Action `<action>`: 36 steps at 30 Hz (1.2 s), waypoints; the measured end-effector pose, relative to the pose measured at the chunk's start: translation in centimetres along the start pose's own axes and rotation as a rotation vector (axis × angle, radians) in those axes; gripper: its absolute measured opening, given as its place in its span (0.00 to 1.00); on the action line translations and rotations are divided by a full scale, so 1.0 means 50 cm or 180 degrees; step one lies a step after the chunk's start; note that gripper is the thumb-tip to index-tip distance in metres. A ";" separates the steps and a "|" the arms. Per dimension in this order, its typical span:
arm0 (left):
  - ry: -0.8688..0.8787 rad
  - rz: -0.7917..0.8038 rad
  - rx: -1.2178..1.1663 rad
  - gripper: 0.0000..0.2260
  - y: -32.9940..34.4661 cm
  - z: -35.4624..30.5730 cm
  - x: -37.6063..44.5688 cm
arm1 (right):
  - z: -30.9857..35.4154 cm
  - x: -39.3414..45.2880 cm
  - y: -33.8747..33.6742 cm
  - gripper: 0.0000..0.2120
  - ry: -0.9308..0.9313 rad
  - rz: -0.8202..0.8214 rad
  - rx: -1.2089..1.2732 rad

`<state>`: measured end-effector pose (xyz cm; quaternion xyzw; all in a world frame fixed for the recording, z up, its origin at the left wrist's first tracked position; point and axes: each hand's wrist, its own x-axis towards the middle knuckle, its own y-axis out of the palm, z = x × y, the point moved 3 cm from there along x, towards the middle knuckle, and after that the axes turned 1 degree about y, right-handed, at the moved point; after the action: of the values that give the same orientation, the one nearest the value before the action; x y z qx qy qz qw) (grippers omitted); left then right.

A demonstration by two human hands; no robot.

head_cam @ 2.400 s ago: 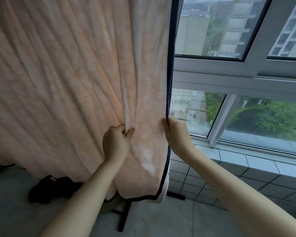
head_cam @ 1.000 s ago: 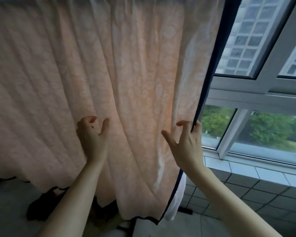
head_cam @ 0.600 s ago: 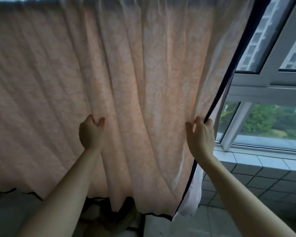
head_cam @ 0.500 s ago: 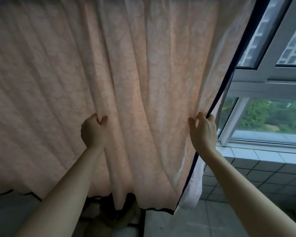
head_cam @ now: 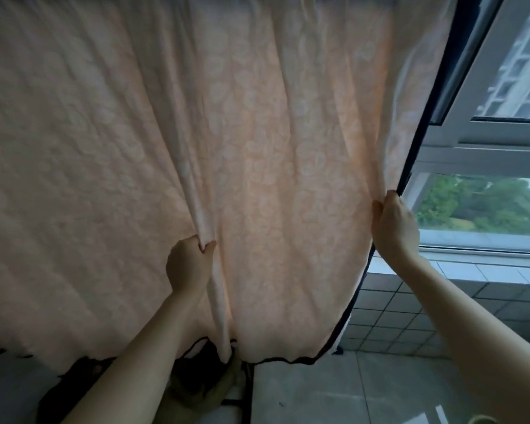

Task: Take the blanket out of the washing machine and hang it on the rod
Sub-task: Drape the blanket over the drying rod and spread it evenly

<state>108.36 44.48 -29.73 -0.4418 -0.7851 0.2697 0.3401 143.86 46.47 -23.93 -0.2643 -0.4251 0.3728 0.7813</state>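
The peach-pink patterned fabric blanket w/ dark navy edging (head_cam: 273, 154) is hanging down in front of the camera, filling most of the view from top edge to near the floor. Its top is running out of frame, so can't tell what it's hanging from. Light is glowing through the middle of it; long vertical folds are running down the cloth.

The left hand (head_cam: 188, 264) is gripping a bunched vertical fold of the blanket, fingers & thumb curled round it, roughly mid-width & low on the cloth. Below the fist the fold is hanging on as a narrow ridge down to the bottom hem.

The right hand (head_cam: 393, 224) is pinching the blanket's right edge, right at the dark trim, fingers curled over the cloth. It's sitting higher than the left hand & well apart from it, w/ the cloth between them sagging in a shallow curve.

The bottom hem is hanging just above the pale grey tiled floor (head_cam: 334, 390). Dark shapes (head_cam: 196, 374) are lying under the hem, too dim to identify. To the right, the white-framed window (head_cam: 484, 142) is showing green trees & a pale building outside, above a grey tiled low wall (head_cam: 389, 319).
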 end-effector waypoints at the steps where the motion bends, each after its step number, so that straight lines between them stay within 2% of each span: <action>1: 0.0006 0.0039 0.0049 0.16 0.006 0.002 -0.004 | -0.007 0.005 -0.002 0.08 -0.0015 0.0040 -0.0032; 9: -0.0175 0.0304 0.0260 0.15 0.034 0.025 -0.019 | -0.041 0.018 0.033 0.07 0.0019 0.0468 -0.0145; 13: -0.0349 0.0126 -0.0028 0.17 0.009 0.018 -0.003 | -0.030 0.025 0.029 0.08 0.0083 0.0586 0.0236; 21: 0.0306 -0.0884 -0.0850 0.17 -0.128 -0.105 0.090 | 0.069 0.067 -0.092 0.13 -0.0371 -0.0233 0.0655; 26: 0.0818 -0.1368 -0.0946 0.19 -0.229 -0.201 0.163 | 0.154 0.102 -0.195 0.15 -0.0674 -0.0731 0.0413; 36: 0.1606 -0.1926 -0.0838 0.10 -0.373 -0.317 0.235 | 0.261 0.189 -0.320 0.17 -0.1062 -0.1371 -0.0415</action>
<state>106.65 48.07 -2.90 -0.2831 -0.7993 -0.0618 0.5264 141.74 46.02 -1.30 -0.1525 -0.6173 0.2084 0.7431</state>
